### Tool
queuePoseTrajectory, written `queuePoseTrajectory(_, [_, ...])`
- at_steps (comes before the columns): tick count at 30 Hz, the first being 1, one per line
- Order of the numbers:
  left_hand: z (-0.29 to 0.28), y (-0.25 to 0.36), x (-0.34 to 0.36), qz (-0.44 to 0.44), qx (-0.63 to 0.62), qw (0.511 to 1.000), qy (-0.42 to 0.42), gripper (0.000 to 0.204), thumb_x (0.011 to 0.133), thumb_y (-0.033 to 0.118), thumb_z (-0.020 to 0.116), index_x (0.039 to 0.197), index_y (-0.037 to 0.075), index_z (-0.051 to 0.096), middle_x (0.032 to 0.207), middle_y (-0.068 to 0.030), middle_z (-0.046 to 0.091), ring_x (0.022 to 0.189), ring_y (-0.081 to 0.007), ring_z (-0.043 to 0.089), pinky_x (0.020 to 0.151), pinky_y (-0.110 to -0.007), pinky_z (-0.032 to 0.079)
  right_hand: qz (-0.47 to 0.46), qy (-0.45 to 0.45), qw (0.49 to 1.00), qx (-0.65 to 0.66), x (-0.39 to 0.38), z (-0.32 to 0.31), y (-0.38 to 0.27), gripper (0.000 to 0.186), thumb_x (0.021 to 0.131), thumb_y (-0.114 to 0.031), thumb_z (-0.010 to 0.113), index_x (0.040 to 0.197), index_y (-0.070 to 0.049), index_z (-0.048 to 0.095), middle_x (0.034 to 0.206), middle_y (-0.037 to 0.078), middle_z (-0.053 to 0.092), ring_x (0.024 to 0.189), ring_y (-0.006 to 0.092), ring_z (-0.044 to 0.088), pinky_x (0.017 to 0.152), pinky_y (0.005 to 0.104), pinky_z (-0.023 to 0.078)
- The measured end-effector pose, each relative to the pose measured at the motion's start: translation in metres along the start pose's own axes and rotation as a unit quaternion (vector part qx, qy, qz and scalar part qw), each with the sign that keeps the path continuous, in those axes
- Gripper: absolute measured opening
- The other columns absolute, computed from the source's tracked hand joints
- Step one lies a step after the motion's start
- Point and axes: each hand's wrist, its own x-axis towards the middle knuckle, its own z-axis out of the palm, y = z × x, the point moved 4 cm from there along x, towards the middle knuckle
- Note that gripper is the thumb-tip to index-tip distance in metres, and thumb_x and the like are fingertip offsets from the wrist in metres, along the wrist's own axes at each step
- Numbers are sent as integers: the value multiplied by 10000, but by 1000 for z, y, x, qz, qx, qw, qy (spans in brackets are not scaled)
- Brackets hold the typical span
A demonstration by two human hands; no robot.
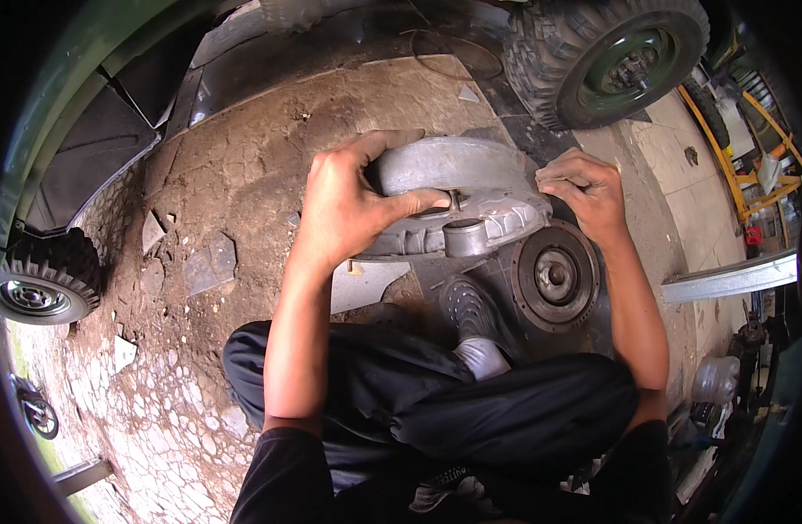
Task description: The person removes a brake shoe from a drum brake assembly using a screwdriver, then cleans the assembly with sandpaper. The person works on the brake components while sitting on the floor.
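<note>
A grey cast-metal bell housing (462, 166) is held up in front of my knees, its ribbed rim and a short round collar turned toward me. My left hand (353, 192) grips its left side, fingers over the top and thumb pressed along the front by a small upright pin (454, 203). At the right edge of the housing is my right hand (589, 188), its fingers curled and pinched together. Whatever may be between those fingertips is too small to make out. Below the right hand, a dark round flywheel (556, 275) with a worn centre rests on the floor.
Broken tile pieces (210, 265) and rubble litter the dirt floor on the left. A large knobbly tyre (606, 61) stands at the far right, and another wheel (43, 284) at the left. Beside my right arm is a metal beam (729, 278); beyond it stands a yellow frame (733, 166).
</note>
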Motion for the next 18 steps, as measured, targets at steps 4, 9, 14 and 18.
queuePoseTrajectory(4, [2,0,-1,11,-7,1000,2,686,661,295,1047,1223,-11,800,1047,-180,825,966,-263,810,875,-384,622,-31,8,999,-26,13,9,-13,125,885,-42,869,1008,-23,850,992,114,825,881,185,786,798,327,628])
queuePoseTrajectory(9, [-1,1,-1,8,-10,1000,-1,679,662,261,1048,1235,-6,798,1051,-169,827,970,-242,808,884,-383,625,-83,-53,994,-43,60,47,-60,155,858,-94,890,1006,-57,861,962,100,833,868,189,792,773,329,610])
queuePoseTrajectory(14, [-2,3,-3,-2,-11,1000,0,697,662,269,1049,1251,-7,796,1056,-175,827,971,-231,808,881,-380,626,-150,-66,985,-48,72,69,-79,179,852,-126,895,1016,-61,862,950,104,832,853,180,795,743,334,600])
queuePoseTrajectory(18, [-3,-1,-3,17,4,1000,10,699,658,283,1053,1242,-8,802,1057,-177,827,968,-226,807,874,-368,624,-102,-54,993,-37,48,41,-65,162,847,-41,874,1008,-49,860,956,106,831,865,185,794,763,331,608])
